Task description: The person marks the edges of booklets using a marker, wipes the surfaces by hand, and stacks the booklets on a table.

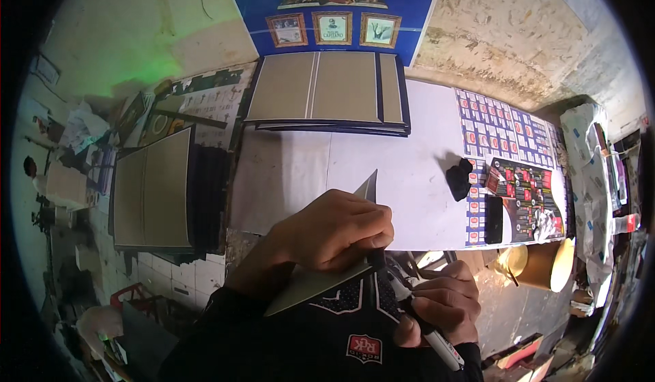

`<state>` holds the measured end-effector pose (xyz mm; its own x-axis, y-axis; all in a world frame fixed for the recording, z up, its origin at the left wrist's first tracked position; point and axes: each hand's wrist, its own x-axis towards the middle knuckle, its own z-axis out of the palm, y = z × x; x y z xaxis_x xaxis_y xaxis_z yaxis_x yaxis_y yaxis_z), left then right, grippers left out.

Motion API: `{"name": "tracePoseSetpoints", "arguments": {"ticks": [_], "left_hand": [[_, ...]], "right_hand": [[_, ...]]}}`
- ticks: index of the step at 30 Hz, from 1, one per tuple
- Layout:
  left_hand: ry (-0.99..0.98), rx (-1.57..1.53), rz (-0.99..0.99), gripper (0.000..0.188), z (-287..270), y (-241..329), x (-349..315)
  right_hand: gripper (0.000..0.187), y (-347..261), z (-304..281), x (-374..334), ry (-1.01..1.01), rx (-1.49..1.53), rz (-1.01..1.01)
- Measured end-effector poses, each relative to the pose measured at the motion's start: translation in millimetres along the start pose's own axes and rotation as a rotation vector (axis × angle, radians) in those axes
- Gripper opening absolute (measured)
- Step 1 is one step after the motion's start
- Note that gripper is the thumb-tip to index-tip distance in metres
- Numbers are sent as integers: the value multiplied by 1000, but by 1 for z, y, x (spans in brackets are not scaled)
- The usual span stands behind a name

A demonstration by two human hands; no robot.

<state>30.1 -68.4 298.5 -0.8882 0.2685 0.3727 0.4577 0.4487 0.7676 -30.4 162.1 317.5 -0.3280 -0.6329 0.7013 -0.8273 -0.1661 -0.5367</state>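
Observation:
My left hand point(334, 228) is closed on a folded grey-beige board cover point(317, 288), which I hold tilted close to my chest. A pointed corner of the cover sticks up beyond my knuckles. My right hand point(447, 303) is wrapped round a marker pen point(442, 348) with a white and black barrel. The pen's upper end reaches toward the cover's edge, just below my left fingers. Whether its tip touches the edge I cannot tell.
On the white-topped table point(416, 204) lies a stack of opened board covers point(348, 85). A second stack point(153, 194) stands at the left. To the right are a crumpled black cloth point(459, 179), a black phone point(494, 219), printed sheets point(505, 128) and, below, a yellowish tub point(546, 265).

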Motion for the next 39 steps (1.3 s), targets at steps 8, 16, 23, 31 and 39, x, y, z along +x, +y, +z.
{"name": "tracePoseSetpoints", "arguments": {"ticks": [8,16,23,31,39], "left_hand": [[23,20,47,21,3,-1,-1],[7,33,25,21,4,2,-1],[12,46,41,20,4,3,-2],[30,79,19,18,6,1,-5],[16,-83,-7,14,3,0,0]], "right_hand": [[29,2,-4,-1,-50,-11,-7],[30,1,-6,4,-53,-2,-17],[31,-1,-7,3,-60,-27,9],[32,2,-7,2,-69,6,-15],[31,27,15,-12,357,187,-27]]}}
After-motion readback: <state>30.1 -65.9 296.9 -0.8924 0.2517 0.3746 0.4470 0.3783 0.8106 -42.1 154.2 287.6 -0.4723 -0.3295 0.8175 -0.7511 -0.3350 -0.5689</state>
